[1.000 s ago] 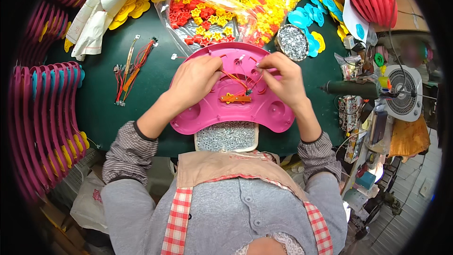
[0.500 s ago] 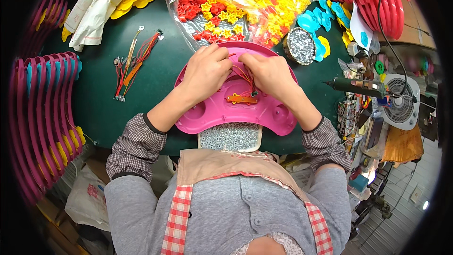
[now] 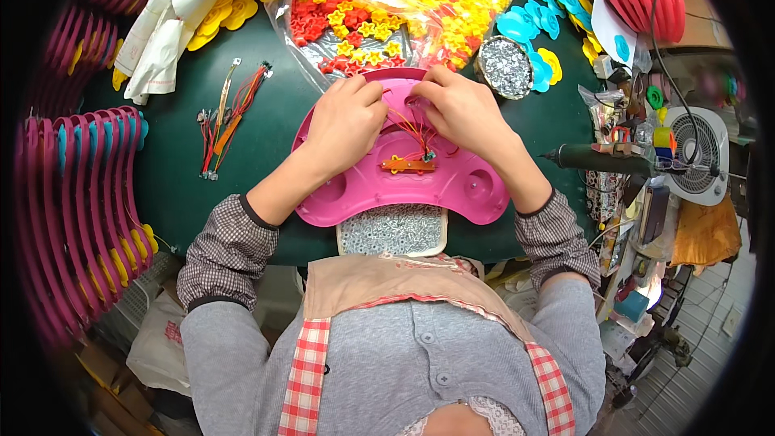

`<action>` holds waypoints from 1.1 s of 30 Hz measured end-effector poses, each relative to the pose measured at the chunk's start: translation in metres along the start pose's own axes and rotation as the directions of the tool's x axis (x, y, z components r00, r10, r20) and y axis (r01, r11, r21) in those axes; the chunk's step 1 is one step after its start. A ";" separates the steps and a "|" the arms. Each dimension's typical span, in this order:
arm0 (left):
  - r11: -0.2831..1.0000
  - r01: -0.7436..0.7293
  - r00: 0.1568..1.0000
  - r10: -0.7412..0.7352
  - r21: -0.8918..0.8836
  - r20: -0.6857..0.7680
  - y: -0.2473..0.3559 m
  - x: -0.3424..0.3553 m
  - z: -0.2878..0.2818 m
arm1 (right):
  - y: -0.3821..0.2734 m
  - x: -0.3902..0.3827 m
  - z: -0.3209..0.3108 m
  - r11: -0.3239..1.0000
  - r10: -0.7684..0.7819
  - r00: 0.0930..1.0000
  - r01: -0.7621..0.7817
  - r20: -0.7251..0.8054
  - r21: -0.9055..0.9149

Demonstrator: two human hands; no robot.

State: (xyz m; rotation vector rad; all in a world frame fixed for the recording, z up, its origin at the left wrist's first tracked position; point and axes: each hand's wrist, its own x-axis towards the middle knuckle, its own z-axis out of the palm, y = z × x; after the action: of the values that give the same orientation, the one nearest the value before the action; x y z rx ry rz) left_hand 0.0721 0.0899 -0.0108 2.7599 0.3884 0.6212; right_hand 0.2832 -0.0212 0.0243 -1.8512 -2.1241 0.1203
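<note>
In front of me lies a curved pink plastic shell (image 3: 375, 203), hollow side up. A narrow orange circuit board (image 3: 409, 166) sits in its middle, with yellow star-shaped pieces showing at its edge. Thin red and yellow wires (image 3: 417, 131) fan upward from the board's right end. My left hand (image 3: 349, 117) is closed in a pinch over the upper left of the shell, on a red wire. My right hand (image 3: 466, 109) pinches a wire at the upper right, its fingertips bent inward. The wire ends are partly hidden by my fingers.
A white tray of small metal pieces (image 3: 391, 230) sits under the shell's near edge. Wired boards (image 3: 222, 133) lie left. Beyond are a bag of red and yellow stars (image 3: 452, 0) and a round tin (image 3: 504, 67). A dark green tool (image 3: 601, 159) juts in from the right.
My hands have drawn slightly apart, the right one shifting a little up and away from the wires. The wires now spread wider above the board. The view has shifted slightly.
</note>
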 end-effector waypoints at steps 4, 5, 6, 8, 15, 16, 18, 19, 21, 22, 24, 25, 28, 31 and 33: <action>1.000 0.028 0.999 -0.028 0.014 0.039 -0.001 -0.004 -0.001 | 0.001 0.009 0.010 1.000 0.001 0.997 0.001 0.076 -0.030; 0.999 0.040 0.995 -0.042 0.018 0.088 -0.001 -0.002 -0.006 | 0.002 0.009 0.012 1.000 -0.001 0.997 0.003 0.071 -0.025; 0.998 0.053 0.989 -0.055 0.023 0.136 0.000 -0.001 -0.010 | 0.001 0.007 0.012 1.000 0.025 1.000 -0.025 0.015 0.012; 0.995 -0.014 0.990 0.001 0.097 0.141 0.004 -0.004 -0.017 | -0.004 -0.001 0.009 0.993 0.082 0.993 -0.074 -0.088 0.087; 0.999 0.033 0.992 -0.036 0.030 0.122 0.008 -0.015 -0.012 | -0.006 -0.048 -0.003 0.953 0.126 0.963 -0.051 -0.237 0.300; 0.998 0.054 0.995 -0.050 -0.045 0.081 0.007 -0.019 -0.010 | -0.007 -0.054 -0.002 0.974 0.141 0.963 -0.094 -0.229 0.206; 0.975 0.088 0.996 -0.089 -0.202 0.004 0.007 -0.025 -0.008 | -0.006 -0.061 -0.003 0.979 0.196 0.955 -0.176 -0.223 0.103; 0.985 0.078 0.995 -0.085 -0.155 -0.043 0.008 -0.023 -0.006 | -0.006 -0.063 -0.003 0.975 0.221 0.950 -0.215 -0.221 0.050; 0.996 0.082 0.985 -0.087 -0.044 -0.151 0.009 -0.010 -0.015 | -0.005 -0.062 -0.001 0.978 0.208 0.953 -0.206 -0.219 0.033; 0.995 0.103 0.991 -0.103 -0.003 -0.082 0.005 -0.011 -0.008 | -0.006 -0.062 -0.001 0.981 0.193 0.956 -0.193 -0.221 0.022; 0.997 0.073 0.991 -0.072 0.004 -0.112 -0.001 -0.012 -0.003 | -0.005 -0.059 0.002 0.983 0.180 0.959 -0.181 -0.217 0.015; 0.998 0.058 0.990 -0.056 0.008 -0.126 -0.003 -0.012 -0.003 | -0.004 -0.057 0.002 0.983 0.181 0.961 -0.182 -0.209 0.013; 0.999 0.014 0.983 -0.020 -0.034 -0.181 0.001 -0.011 -0.005 | -0.005 -0.055 0.001 0.982 0.190 0.965 -0.191 -0.182 0.009; 0.991 -0.017 0.983 -0.008 -0.133 -0.184 0.003 -0.016 -0.003 | -0.006 -0.052 -0.002 0.982 0.184 0.970 -0.187 -0.157 -0.003; 0.986 -0.013 0.986 -0.015 -0.166 -0.165 0.004 -0.019 -0.001 | -0.007 -0.052 0.000 0.982 0.185 0.970 -0.187 -0.158 0.003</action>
State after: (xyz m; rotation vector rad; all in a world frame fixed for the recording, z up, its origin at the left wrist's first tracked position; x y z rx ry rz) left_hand 0.0555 0.0807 -0.0157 2.5577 0.3560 0.8463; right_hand 0.2824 -0.0727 0.0169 -1.9942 -1.8481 0.0031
